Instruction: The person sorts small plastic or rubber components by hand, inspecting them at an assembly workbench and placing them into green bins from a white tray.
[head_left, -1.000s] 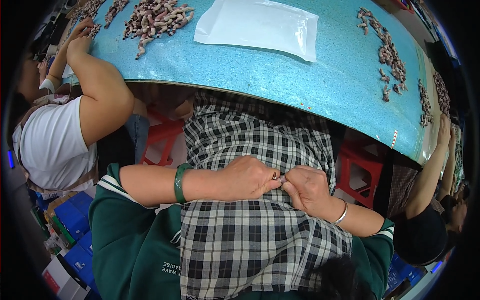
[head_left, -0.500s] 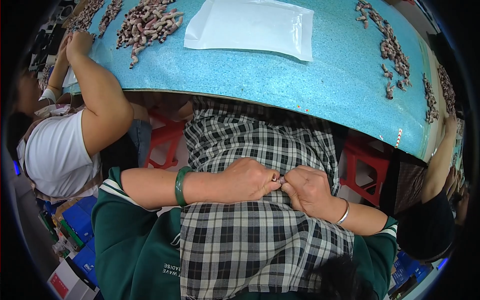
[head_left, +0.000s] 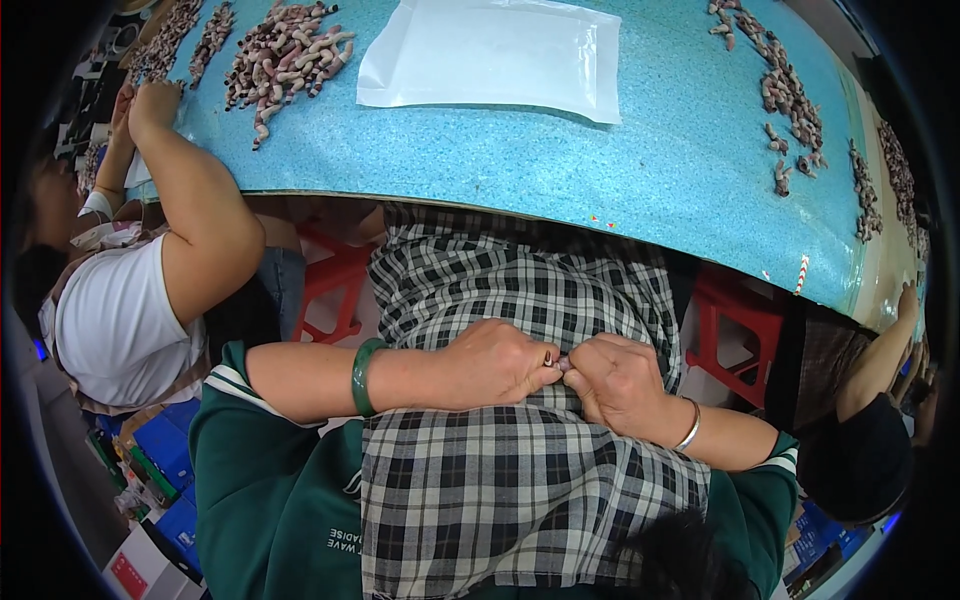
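Over my lap, my left hand [head_left: 497, 362] and my right hand [head_left: 618, 380] meet with fingers closed, thumbs pinched toward each other. Between the fingertips shows a small pinkish-white piece with a dark end [head_left: 563, 364], mostly hidden by the fingers. It resembles the short, bent, tube-like pieces heaped in a pile [head_left: 285, 62] at the far left of the blue table [head_left: 420, 150]. Both hands are apart from the table, in front of a black-and-white checked apron [head_left: 500, 290]. A green bangle circles my left wrist, a silver one my right.
On the table lies a flat white packet [head_left: 490, 55]. More such pieces [head_left: 790, 105] form rows at the right. One co-worker in a white sleeve [head_left: 120, 315] sits at the left, another in dark clothes [head_left: 855, 455] at the right. Red stools [head_left: 735, 335] stand under the table edge.
My hands keep the same pinch and have hardly moved. The view has tilted slightly, so the table appears a little lower at the left. The right co-worker's arm has shifted toward the table edge.
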